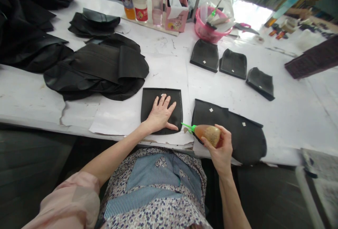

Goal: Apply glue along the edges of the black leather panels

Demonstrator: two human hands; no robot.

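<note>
My left hand (160, 114) lies flat with fingers spread on a black leather-like panel (148, 104), which has a folded top edge and a small white mark. In my right hand (223, 144) is a squeeze glue bottle (207, 133) with amber contents and a thin green nozzle. The nozzle tip points left and is at the panel's lower right edge; whether it touches cannot be made out. Below and right of the bottle lie overlapping larger black panels (237, 134) with white marks.
Three smaller black panels (233, 63) lie behind on the white-covered table (169, 69). Piled black pieces (97, 63) occupy the left. At the back stand a pink basket (211, 33) of tools, a pink box (176, 16) and several bottles. A dark block-like object (314, 56) is at right.
</note>
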